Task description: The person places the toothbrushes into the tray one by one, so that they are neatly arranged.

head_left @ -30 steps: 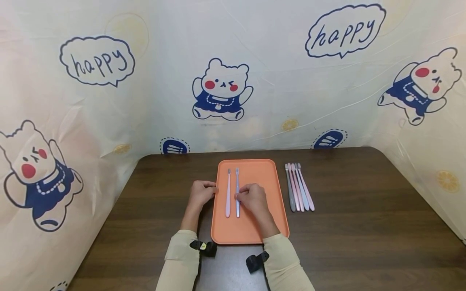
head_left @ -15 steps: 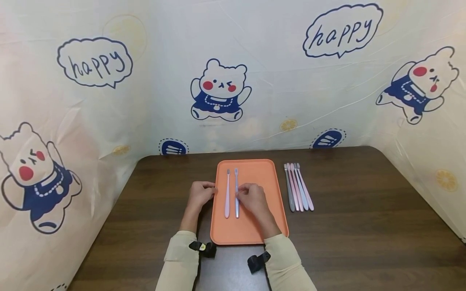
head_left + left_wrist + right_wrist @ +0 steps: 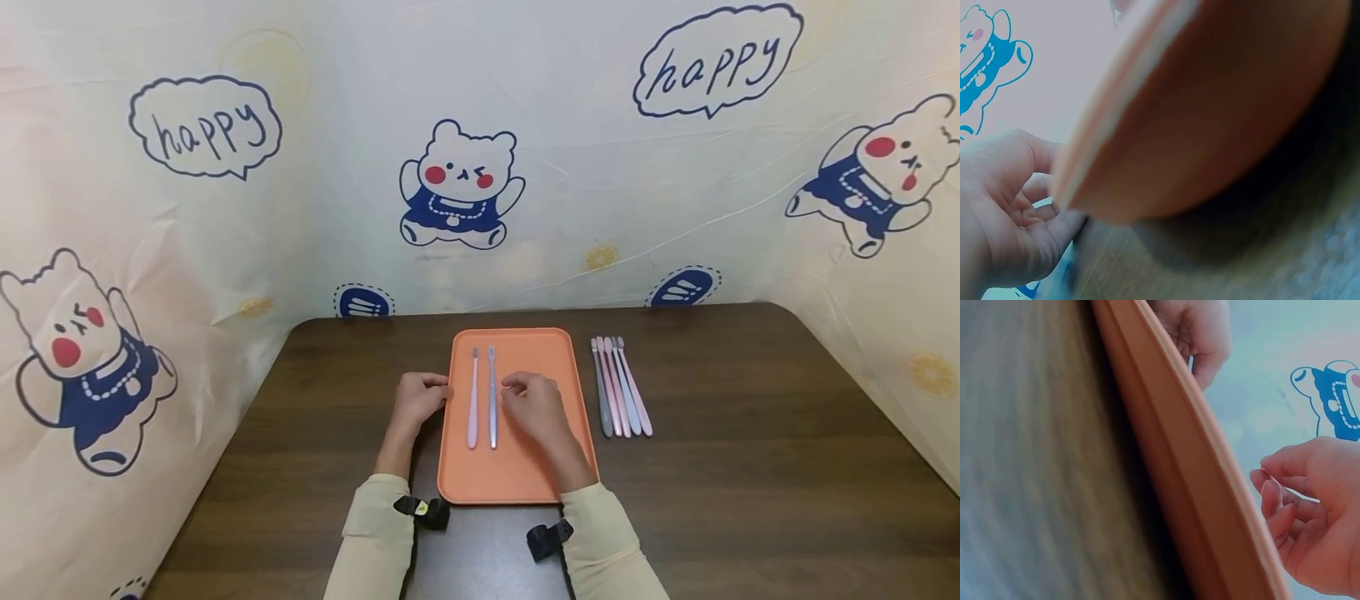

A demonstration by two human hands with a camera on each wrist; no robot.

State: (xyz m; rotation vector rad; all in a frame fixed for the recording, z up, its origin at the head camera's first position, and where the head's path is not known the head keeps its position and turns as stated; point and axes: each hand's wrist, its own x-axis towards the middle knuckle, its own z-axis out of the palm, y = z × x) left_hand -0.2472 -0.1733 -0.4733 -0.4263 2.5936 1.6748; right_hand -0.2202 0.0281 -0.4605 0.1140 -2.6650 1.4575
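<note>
An orange tray (image 3: 525, 467) lies on the table with two toothbrushes side by side in its left half. One is a pink toothbrush (image 3: 473, 412), and to its right is a blue toothbrush (image 3: 492, 408). My left hand (image 3: 418, 400) pinches the tray's left rim, the thumb and fingers meeting at the edge in the left wrist view. Just right of the blue toothbrush, my right hand (image 3: 537, 408) hovers over the tray, apart from the brush. Its fingers are loosely bent and hold nothing in the right wrist view.
Right of the tray, several toothbrushes in grey, pink and blue, among them a grey toothbrush (image 3: 603, 400), lie close together on the dark wooden table (image 3: 720, 467). A printed curtain (image 3: 555, 183) stands behind the table and along both sides.
My right hand has let go of the blue toothbrush and moved a little to the right. The blue toothbrush stays on the tray. My left hand keeps its hold on the rim.
</note>
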